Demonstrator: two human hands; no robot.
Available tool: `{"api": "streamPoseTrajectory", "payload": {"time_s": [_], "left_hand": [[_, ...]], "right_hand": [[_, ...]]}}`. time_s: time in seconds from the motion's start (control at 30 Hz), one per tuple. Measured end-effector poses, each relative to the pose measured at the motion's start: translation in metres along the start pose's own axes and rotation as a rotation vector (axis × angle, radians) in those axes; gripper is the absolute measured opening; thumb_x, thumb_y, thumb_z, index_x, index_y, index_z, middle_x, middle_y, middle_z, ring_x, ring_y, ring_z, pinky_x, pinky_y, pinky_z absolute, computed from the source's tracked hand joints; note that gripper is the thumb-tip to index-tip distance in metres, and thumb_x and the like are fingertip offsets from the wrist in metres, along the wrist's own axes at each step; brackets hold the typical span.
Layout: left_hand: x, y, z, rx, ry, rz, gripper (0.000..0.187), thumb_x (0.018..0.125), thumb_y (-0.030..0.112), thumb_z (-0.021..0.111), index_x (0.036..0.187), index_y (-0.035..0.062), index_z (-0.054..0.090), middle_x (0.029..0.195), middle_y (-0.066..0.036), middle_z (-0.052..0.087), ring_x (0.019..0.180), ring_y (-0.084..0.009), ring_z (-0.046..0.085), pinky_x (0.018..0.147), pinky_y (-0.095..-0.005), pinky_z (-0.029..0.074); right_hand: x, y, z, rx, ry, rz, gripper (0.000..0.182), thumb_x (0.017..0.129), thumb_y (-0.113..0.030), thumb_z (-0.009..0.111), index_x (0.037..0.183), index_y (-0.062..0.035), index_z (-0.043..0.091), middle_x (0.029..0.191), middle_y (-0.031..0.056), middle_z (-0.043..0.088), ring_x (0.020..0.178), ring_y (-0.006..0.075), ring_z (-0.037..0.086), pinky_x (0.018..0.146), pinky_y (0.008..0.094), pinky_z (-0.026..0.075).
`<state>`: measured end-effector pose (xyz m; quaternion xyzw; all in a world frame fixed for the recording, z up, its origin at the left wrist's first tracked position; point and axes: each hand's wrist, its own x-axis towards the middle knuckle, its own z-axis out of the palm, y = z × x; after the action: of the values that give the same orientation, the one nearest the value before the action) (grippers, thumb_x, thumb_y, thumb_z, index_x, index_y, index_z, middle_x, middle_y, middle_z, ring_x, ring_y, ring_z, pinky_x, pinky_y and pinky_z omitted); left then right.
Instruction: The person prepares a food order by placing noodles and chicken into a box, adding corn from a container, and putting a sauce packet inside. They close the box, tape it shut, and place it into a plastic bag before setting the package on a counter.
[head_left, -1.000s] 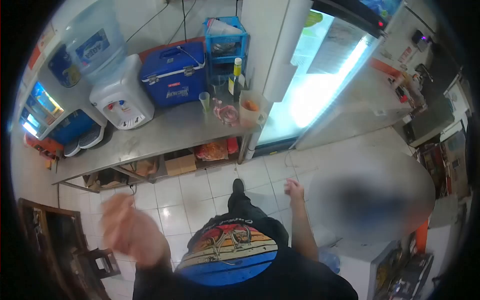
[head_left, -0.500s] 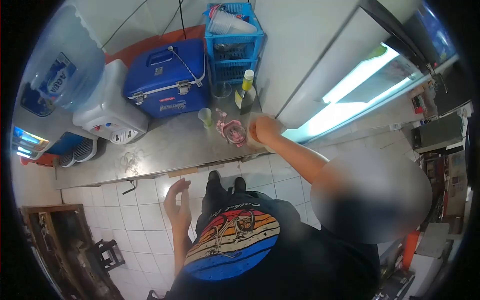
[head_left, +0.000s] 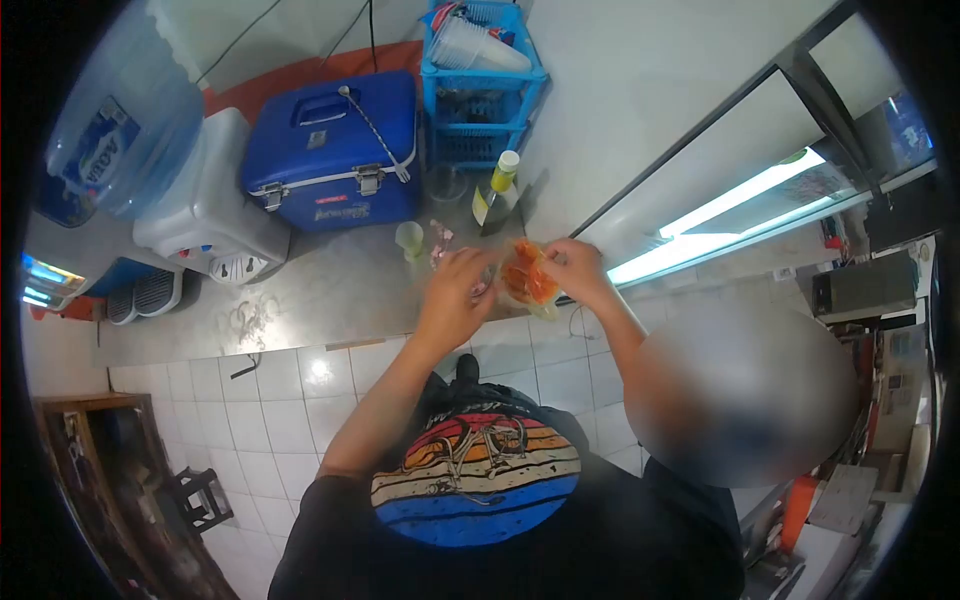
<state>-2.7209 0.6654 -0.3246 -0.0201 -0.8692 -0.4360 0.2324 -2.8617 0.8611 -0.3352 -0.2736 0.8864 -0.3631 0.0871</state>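
Observation:
In my right hand (head_left: 578, 266), the fingers pinch the edge of a clear plastic bag (head_left: 530, 275) with orange-red contents, at the counter's front right. My left hand (head_left: 455, 295) is just left of the bag, its fingers curled; whatever lies in them is largely hidden. Beneath and behind this hand is a small pink-trimmed round item, mostly covered, with a pink strand (head_left: 440, 238) showing above the knuckles. A small clear cup (head_left: 410, 240) with something pale green in it stands to the left. Behind the bag is a dark bottle (head_left: 495, 200) with a yellow neck and white cap.
A metal counter (head_left: 340, 300) bears a blue cooler box (head_left: 340, 150), a white water dispenser (head_left: 215, 215) and a blue plastic rack (head_left: 480, 100) with cups. To the right stands a tall lit display fridge (head_left: 720, 170). Tiled floor (head_left: 260, 450) lies below.
My left hand has come up from beside my body to the counter, next to the bag. The bag's orange-red contents now show, and my right hand has shifted to its right side.

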Motion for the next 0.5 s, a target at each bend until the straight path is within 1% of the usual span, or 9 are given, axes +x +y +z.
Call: {"api": "streamPoseTrajectory", "payload": {"time_s": [0.07, 0.17, 0.27, 0.37, 0.43, 0.5], "left_hand": [[0.028, -0.001, 0.027, -0.003, -0.047, 0.077, 0.038, 0.078, 0.009, 0.068, 0.116, 0.0097, 0.064, 0.118, -0.007, 0.063, 0.107, -0.0301, 0.053, 0.096, -0.0444, 0.04], [0.055, -0.017, 0.051, 0.069, -0.19, 0.237, 0.031, 0.074, 0.011, 0.071, 0.105, 0.0115, 0.07, 0.104, -0.006, 0.066, 0.098, -0.028, 0.053, 0.088, -0.039, 0.04], [0.069, -0.031, 0.058, 0.064, -0.357, 0.092, 0.02, 0.076, 0.013, 0.07, 0.096, 0.013, 0.071, 0.101, -0.002, 0.067, 0.104, -0.0271, 0.051, 0.096, -0.0398, 0.036], [0.076, -0.038, 0.061, -0.008, -0.384, 0.13, 0.011, 0.077, 0.015, 0.07, 0.087, 0.0114, 0.072, 0.093, -0.002, 0.067, 0.104, -0.026, 0.051, 0.096, -0.0389, 0.035], [0.077, -0.038, 0.062, -0.036, -0.425, 0.112, 0.011, 0.078, 0.015, 0.069, 0.088, 0.0116, 0.072, 0.092, -0.003, 0.066, 0.104, -0.0258, 0.05, 0.097, -0.039, 0.035], [0.078, -0.036, 0.066, -0.032, -0.452, 0.102, 0.01, 0.079, 0.015, 0.069, 0.088, 0.0118, 0.072, 0.092, -0.003, 0.066, 0.104, -0.0259, 0.05, 0.098, -0.0394, 0.034]], "right_hand": [[-0.006, -0.001, -0.007, 0.085, -0.09, 0.087, 0.018, 0.076, -0.015, 0.068, 0.087, -0.001, 0.067, 0.076, 0.0056, 0.064, 0.066, 0.0129, 0.057, 0.063, 0.0275, 0.047], [-0.012, 0.008, -0.011, 0.15, -0.151, 0.149, 0.017, 0.078, -0.016, 0.068, 0.089, -0.0027, 0.067, 0.075, 0.0105, 0.062, 0.071, 0.0146, 0.06, 0.068, 0.0295, 0.048], [-0.018, 0.027, -0.009, 0.263, -0.081, 0.112, 0.019, 0.081, -0.017, 0.068, 0.091, -0.0009, 0.067, 0.074, 0.0073, 0.062, 0.07, 0.011, 0.057, 0.065, 0.0279, 0.046], [-0.026, 0.031, -0.015, 0.489, -0.091, 0.16, 0.023, 0.084, -0.019, 0.068, 0.093, 0.0016, 0.066, 0.077, 0.0046, 0.064, 0.07, 0.0102, 0.056, 0.064, 0.0282, 0.045], [-0.029, 0.039, -0.016, 0.458, -0.069, 0.12, 0.024, 0.086, -0.019, 0.068, 0.094, 0.0027, 0.067, 0.078, 0.004, 0.065, 0.071, 0.0098, 0.056, 0.064, 0.0279, 0.046], [-0.032, 0.031, -0.022, 0.38, -0.079, 0.11, 0.024, 0.087, -0.019, 0.068, 0.095, 0.0033, 0.068, 0.08, 0.0045, 0.067, 0.072, 0.01, 0.058, 0.065, 0.0277, 0.047]]}}
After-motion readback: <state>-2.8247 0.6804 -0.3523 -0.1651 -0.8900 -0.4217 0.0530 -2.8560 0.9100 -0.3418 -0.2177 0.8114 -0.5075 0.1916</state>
